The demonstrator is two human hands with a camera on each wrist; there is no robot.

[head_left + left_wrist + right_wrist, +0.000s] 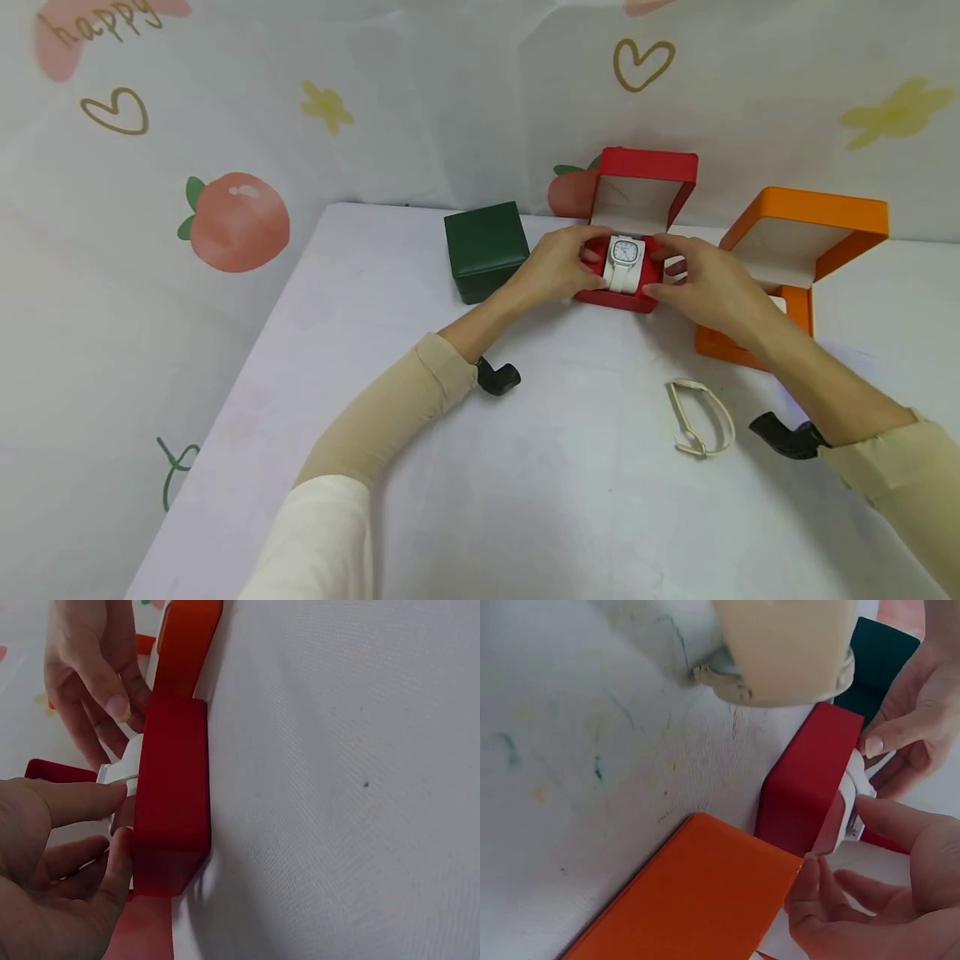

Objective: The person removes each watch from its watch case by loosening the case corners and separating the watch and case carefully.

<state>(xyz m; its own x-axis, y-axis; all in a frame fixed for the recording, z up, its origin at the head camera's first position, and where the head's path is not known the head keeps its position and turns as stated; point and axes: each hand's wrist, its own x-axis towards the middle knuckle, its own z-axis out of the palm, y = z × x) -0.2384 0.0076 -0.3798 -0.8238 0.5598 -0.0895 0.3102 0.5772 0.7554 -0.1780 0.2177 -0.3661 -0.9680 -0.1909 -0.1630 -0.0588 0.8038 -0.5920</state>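
Flanking 1 white watch, left hand and right hand each have a grip on the red box.

Between the forearms, a wide lane is running up the table to the low front of the red box, with the bangle lying toward the lane's right side. The left hand and right hand are blocking that box's two sides, while its raised lid is closing off the back. The green box is obstructing the way beyond the left wrist; the orange box is crowding the right.
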